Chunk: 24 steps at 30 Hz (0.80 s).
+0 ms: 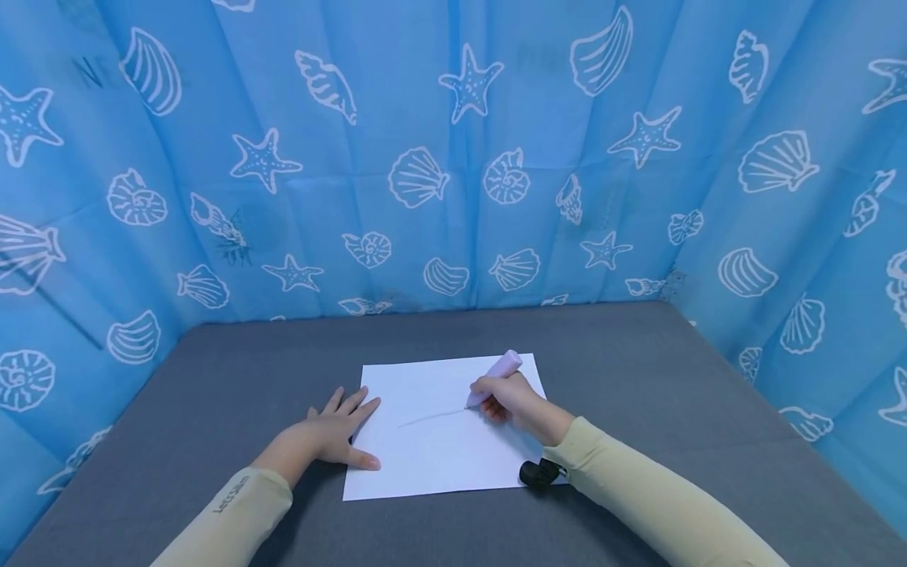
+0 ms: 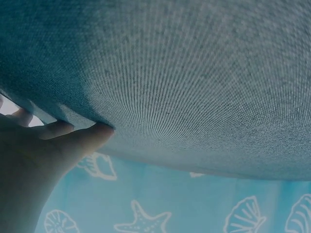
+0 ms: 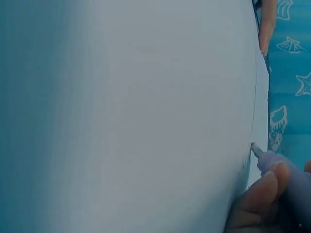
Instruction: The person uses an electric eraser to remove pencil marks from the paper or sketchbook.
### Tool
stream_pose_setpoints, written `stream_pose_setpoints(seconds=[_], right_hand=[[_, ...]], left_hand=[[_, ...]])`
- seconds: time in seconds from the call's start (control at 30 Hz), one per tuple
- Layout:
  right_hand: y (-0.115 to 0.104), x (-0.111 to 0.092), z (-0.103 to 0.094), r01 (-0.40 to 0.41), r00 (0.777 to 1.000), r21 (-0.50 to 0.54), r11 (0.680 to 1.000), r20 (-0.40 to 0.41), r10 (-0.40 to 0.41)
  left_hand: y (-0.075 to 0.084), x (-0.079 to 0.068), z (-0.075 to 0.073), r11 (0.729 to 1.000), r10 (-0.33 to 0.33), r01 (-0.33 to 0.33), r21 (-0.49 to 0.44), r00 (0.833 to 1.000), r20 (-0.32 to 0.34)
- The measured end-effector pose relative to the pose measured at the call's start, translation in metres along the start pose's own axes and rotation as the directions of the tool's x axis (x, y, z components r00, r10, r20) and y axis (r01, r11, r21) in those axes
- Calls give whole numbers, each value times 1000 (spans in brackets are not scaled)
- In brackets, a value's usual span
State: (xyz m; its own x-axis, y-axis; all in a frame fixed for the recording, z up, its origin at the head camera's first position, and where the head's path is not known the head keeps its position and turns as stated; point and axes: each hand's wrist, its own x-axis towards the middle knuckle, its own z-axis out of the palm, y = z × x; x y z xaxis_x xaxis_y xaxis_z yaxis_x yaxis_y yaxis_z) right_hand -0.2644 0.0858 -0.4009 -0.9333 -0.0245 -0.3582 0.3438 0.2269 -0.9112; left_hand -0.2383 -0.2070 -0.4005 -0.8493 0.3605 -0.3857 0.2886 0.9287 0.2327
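A white sheet of paper [image 1: 432, 465] lies on the grey cloth-covered table. My right hand [image 1: 516, 400] pinches a light purple marker [image 1: 506, 365], its tip touching the paper right of the middle. From that tip a thin, faint line [image 1: 428, 417] runs leftward across the sheet. In the right wrist view the thumb and a finger grip the marker [image 3: 282, 177] close to its tip. My left hand [image 1: 333, 433] rests with fingers spread over the paper's left edge. The left wrist view shows the left hand's fingers [image 2: 82, 138] touching the cloth.
Grey cloth [image 1: 283, 362] covers the table around the paper. A blue curtain [image 1: 453, 220] with white shells and starfish hangs behind and along both sides. Under the right wrist a small black device [image 1: 538, 474] sits over the paper's lower right corner.
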Motion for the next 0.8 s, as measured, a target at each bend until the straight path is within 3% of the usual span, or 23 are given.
stream_pose_setpoints(seconds=[0.33, 0.5, 0.8], right_hand=[[-1, 1, -4, -37, 998, 111, 993, 45, 32], [1, -1, -3, -6, 996, 114, 994, 89, -4], [4, 1, -1, 1, 1000, 124, 992, 4, -2]], left_hand=[[1, -1, 0, 1000, 5, -5, -8, 1000, 1], [1, 1, 0, 1000, -9, 9, -22, 1000, 9], [2, 0, -2, 1000, -3, 3, -26, 1000, 9]])
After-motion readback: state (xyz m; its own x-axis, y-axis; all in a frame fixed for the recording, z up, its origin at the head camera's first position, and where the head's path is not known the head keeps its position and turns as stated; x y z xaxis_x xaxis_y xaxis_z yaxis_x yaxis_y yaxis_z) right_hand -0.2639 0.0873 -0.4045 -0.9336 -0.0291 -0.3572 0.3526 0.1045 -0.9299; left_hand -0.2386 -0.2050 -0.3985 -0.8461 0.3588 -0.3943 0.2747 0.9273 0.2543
